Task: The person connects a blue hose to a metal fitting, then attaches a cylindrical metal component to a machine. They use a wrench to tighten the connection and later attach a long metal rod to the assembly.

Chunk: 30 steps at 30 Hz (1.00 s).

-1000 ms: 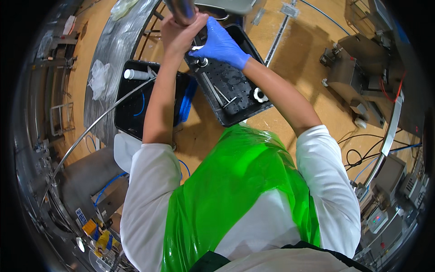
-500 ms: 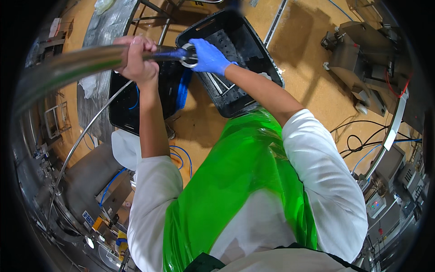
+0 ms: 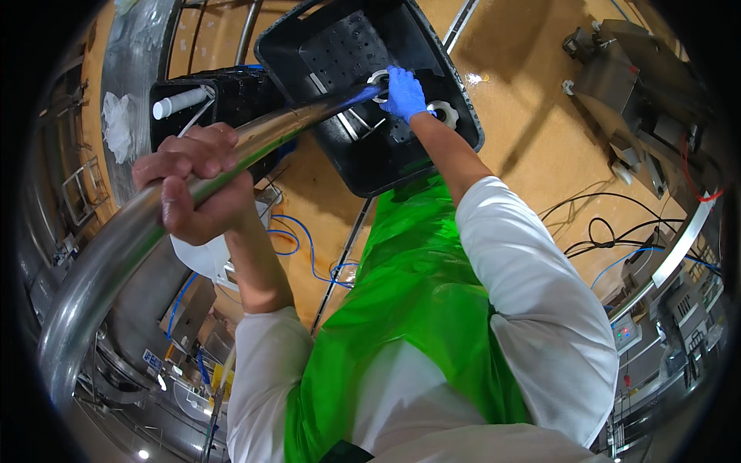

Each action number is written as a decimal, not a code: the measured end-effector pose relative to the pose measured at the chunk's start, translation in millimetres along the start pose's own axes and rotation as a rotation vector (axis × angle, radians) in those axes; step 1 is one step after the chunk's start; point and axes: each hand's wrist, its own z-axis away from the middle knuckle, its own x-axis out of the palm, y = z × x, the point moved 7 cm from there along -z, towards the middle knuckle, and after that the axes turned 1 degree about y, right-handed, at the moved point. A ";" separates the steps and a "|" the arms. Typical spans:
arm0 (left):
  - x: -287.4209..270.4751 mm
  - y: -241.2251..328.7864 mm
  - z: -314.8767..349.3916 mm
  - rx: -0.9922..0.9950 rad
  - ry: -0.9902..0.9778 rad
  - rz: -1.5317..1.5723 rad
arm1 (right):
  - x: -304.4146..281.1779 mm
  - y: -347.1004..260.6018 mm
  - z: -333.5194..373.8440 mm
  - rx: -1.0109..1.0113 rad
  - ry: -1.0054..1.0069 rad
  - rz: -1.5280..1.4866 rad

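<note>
A long, curved steel pipe [image 3: 297, 117] slants from the lower left up to a large black tub [image 3: 465, 127]. My bare left hand [image 3: 197, 179] is closed round its middle part. At the far end, my right hand [image 3: 404, 94], in a blue glove, grips the pipe's end beside a pale ring [image 3: 376, 76]; its fingertips are partly hidden. This end is over the tub. A pale notched ring fitting [image 3: 445, 114] and thin metal rods [image 3: 351, 123] lie inside the tub, below my right hand.
Left of the tub, a second black bin [image 3: 224, 92] holds a white cylinder [image 3: 179, 104]. A steel surface with crumpled plastic [image 3: 117, 127] stands farther left. Steel machinery [image 3: 617, 92] is at the right, with black cables [image 3: 610, 245] on the floor. A blue hose [image 3: 312, 255] lies nearer.
The pipe's far end has moved right, farther over the tub, and more pipe shows at the lower left. My left hand came nearer and lower; the notched ring and white cylinder came into sight.
</note>
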 end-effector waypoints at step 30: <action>19.7 -7.5 5.2 0.048 0.244 -0.092 | -102.0 13.2 -46.3 0.129 0.445 -0.827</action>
